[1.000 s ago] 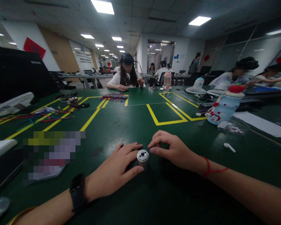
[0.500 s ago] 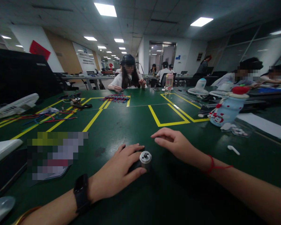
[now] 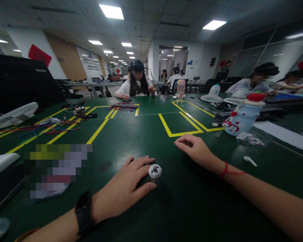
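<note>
A small metal cylinder [image 3: 155, 172] with a short shaft on top stands upright on the green table [image 3: 141, 134]. My left hand [image 3: 127, 185], with a black watch at its wrist, lies flat beside it on the left; its thumb and index finger are spread around the cylinder's near and left sides, and whether they press on it cannot be made out. Farther right and beyond the cylinder, my right hand [image 3: 193, 146] rests with its fingers curled and fingertips together, nothing visible between them. A red string circles that wrist.
Yellow tape [image 3: 166, 125] marks the table. Wires [image 3: 53, 127] and a pixelated packet [image 3: 58, 171] lie left. On the right are a blue bottle [image 3: 243, 117], a white earbud [image 3: 250, 161] and white paper [image 3: 282, 134]. A person [image 3: 136, 80] sits opposite.
My right hand has drawn slightly away to the right, and its fingers have curled closer together. My left hand stays beside the cylinder. The view has shifted slightly.
</note>
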Motion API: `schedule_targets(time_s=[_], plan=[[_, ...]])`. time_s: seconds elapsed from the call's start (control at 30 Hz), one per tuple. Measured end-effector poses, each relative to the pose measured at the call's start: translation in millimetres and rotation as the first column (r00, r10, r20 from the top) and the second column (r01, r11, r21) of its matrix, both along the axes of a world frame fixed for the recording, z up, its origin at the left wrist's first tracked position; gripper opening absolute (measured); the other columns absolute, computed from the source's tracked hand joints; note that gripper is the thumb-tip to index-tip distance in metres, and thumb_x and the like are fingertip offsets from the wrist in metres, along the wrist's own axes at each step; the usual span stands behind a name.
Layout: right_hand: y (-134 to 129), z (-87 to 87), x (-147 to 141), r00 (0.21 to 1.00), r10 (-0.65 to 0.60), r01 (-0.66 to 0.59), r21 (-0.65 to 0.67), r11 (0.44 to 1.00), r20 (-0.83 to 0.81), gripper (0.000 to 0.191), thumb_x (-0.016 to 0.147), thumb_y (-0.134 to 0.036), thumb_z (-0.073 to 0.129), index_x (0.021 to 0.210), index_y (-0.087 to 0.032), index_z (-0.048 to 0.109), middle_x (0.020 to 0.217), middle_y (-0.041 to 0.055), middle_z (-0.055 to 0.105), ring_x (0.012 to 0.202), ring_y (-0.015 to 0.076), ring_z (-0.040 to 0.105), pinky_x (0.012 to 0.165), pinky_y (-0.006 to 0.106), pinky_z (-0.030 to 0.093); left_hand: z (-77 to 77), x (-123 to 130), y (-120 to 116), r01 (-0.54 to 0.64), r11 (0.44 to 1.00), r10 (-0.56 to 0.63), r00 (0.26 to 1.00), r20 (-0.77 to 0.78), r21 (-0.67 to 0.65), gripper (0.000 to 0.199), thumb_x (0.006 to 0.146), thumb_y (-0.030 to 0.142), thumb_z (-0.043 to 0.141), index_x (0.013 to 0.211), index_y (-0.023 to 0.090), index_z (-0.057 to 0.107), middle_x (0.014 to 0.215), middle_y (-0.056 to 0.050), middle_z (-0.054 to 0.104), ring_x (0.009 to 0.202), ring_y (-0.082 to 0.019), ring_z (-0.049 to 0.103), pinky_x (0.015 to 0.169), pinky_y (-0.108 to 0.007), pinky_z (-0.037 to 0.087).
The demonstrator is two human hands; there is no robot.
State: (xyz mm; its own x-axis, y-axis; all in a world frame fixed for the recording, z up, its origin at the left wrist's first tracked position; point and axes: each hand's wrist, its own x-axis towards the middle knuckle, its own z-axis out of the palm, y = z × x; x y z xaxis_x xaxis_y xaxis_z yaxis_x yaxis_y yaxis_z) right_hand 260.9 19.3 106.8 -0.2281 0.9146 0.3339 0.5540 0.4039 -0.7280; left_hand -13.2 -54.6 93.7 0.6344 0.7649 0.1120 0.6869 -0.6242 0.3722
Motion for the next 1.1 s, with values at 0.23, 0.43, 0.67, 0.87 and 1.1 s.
schedule_targets(time_s=[0.23,0.43,0.67,0.87,1.1], plan=[[-59.7,21.3,-49.5,0.910,0.414,-0.410,0.081,0.908,-0.034,0.011,0.083,-0.023,0.063,0.092,-0.018,0.068,0.088,0.0012,0.063,0.080,0.0116,0.057,0.073,0.025,0.045,3.5,-2.1,-4.4,0.003,0.999,-0.004,1.000,0.014,0.032,0.037,0.096,0.038,0.051,0.132,0.034,0.046,0.144,-0.003,0.043,0.132,-0.028,0.038,0.110,-0.059,0.019],[-58.0,15.9,-53.7,0.911,0.399,-0.399,0.022,0.917,-0.107,0.011,0.083,-0.026,0.065,0.087,-0.019,0.071,0.088,0.0013,0.063,0.080,0.0120,0.057,0.071,0.025,0.045,0.1,3.9,-8.2,0.011,0.999,-0.012,1.000,0.023,0.039,0.039,0.095,0.036,0.053,0.133,0.033,0.045,0.141,-0.003,0.046,0.129,-0.028,0.041,0.110,-0.056,0.022],[-39.7,5.0,-18.8,0.879,0.474,-0.471,-0.049,0.881,0.051,0.017,0.081,-0.035,0.068,0.089,-0.021,0.072,0.095,0.0030,0.061,0.090,0.0151,0.056,0.084,0.031,0.042,-7.3,2.8,-3.8,-0.007,1.000,0.007,1.000,0.006,0.000,0.038,0.096,0.041,0.049,0.133,0.037,0.044,0.147,-0.001,0.040,0.134,-0.028,0.035,0.110,-0.062,0.016],[-26.0,-22.3,3.5,0.785,0.526,-0.538,-0.062,0.841,0.328,0.016,0.080,-0.038,0.068,0.091,-0.027,0.074,0.099,0.0038,0.059,0.096,0.0191,0.051,0.088,0.038,0.038,-19.8,21.1,11.3,-0.003,1.000,0.003,1.000,0.001,-0.020,0.037,0.097,0.039,0.049,0.133,0.036,0.046,0.147,-0.001,0.040,0.135,-0.028,0.034,0.111,-0.061,0.014],[-9.3,-22.9,20.9,0.903,0.427,-0.423,-0.064,0.904,0.047,0.023,0.082,-0.037,0.065,0.098,-0.021,0.071,0.101,0.0052,0.063,0.091,0.0170,0.056,0.081,0.032,0.044,-27.4,31.5,18.6,-0.005,1.000,0.005,1.000,0.000,-0.021,0.039,0.096,0.038,0.050,0.135,0.035,0.044,0.148,-0.001,0.039,0.135,-0.029,0.034,0.112,-0.060,0.014]])
